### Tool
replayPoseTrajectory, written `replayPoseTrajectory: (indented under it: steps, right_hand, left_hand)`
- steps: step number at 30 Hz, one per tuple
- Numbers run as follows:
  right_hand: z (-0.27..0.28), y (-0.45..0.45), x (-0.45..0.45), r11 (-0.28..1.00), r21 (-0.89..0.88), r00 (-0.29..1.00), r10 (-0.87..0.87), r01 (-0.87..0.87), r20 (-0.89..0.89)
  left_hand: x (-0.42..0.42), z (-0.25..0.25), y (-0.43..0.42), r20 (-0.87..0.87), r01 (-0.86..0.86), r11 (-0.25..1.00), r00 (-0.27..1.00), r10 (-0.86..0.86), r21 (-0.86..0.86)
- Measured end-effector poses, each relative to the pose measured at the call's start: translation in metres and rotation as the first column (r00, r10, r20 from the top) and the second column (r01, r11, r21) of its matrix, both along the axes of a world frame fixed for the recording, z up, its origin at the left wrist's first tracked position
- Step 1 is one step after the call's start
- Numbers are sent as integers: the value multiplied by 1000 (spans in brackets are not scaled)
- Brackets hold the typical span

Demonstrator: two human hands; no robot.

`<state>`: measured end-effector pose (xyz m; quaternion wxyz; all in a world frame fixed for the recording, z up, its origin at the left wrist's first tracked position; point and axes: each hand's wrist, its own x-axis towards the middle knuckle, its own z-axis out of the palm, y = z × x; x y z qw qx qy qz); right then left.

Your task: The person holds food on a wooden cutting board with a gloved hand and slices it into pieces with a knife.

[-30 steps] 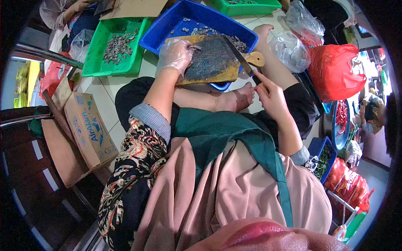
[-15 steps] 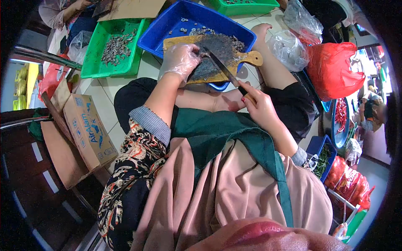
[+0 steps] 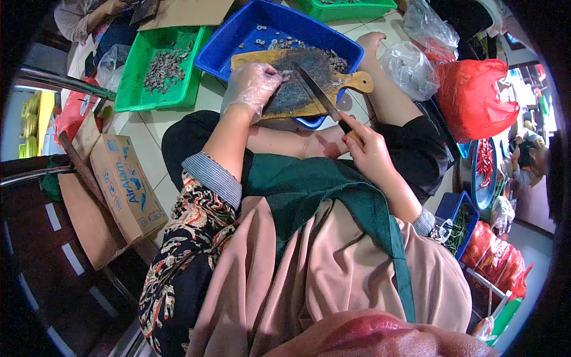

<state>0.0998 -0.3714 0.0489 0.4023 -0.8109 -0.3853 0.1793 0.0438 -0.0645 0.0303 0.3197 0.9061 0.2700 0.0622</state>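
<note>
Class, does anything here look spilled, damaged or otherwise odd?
Yes: the yellow wooden cutting board over the blue plastic tub is blackened across its middle, unlike its yellow edges; whether that is stain or damage is unclear.

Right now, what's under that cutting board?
The blue tub reaches under the cutting board, with small grey pieces showing past the far edge. Whatever lies directly underneath is covered.

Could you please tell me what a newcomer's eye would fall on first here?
Probably the knife in the right hand, its blade over the darkened wooden board at upper centre, by the gloved left hand. The large blue tub just beyond the board, holding small greyish pieces, and the bulging red plastic bag at upper right also stand out.
</note>
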Motion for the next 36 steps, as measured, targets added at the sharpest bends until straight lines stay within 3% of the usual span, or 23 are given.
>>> replayPoseTrajectory:
  steps: [6, 12, 18, 27, 36]
  right_hand:
    - [3, 0, 0, 997, -78, 999, 6, -9, -33]
    - [-1, -2, -3, 998, -51, 1000, 24, -25, -12]
    - [3, 4, -9, 997, -36, 996, 75, -73, 41]
    - [2, 4, -9, 994, -40, 990, 104, -100, 94]
    - [0, 5, -8, 995, -25, 991, 101, -99, 86]
  left_hand:
    - [-1, -7, 3, -40, 20, 953, 999, -8, 301]
    - [0, -13, 0, 122, -15, 965, 992, -17, 262]
    - [1, -11, -9, 57, 28, 955, 997, -46, 295]
    - [2, -19, -11, 145, 11, 930, 987, -68, 367]
    - [1, -16, -13, 137, -19, 948, 990, -26, 319]
